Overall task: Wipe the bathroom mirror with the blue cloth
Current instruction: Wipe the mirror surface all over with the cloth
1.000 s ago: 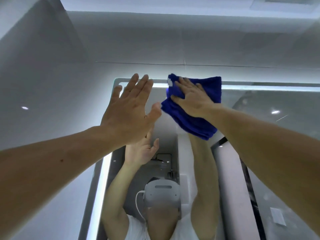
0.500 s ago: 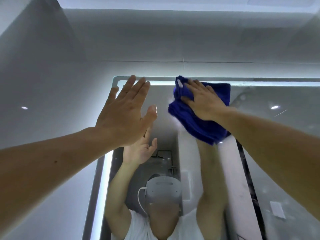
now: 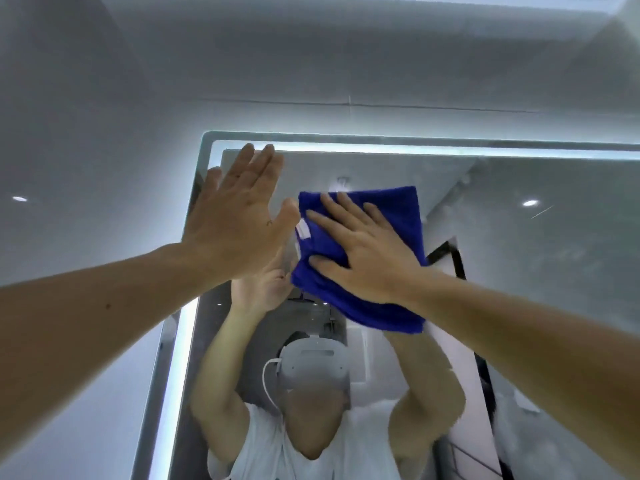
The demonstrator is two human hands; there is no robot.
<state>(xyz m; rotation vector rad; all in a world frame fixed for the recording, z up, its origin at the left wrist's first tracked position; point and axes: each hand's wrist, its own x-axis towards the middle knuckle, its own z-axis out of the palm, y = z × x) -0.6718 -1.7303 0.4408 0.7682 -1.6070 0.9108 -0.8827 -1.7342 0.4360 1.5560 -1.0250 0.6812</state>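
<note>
The bathroom mirror (image 3: 519, 258) has a lit strip along its top and left edges. My right hand (image 3: 363, 251) presses the folded blue cloth (image 3: 398, 216) flat against the glass, a little below the top lit strip, fingers spread over it. My left hand (image 3: 239, 216) rests flat and open against the mirror's upper left corner, thumb almost touching the cloth's left edge. The mirror reflects both arms and a person in a white shirt with a headset.
Grey tiled wall (image 3: 86, 150) surrounds the mirror to the left and above. The mirror's lit left edge (image 3: 176, 358) runs down toward the bottom of the view. Glass to the right of the cloth looks hazy.
My right hand has slid the blue cloth down from the top lit strip and a little leftward, closer to my left thumb. My left hand has stayed near the upper left corner.
</note>
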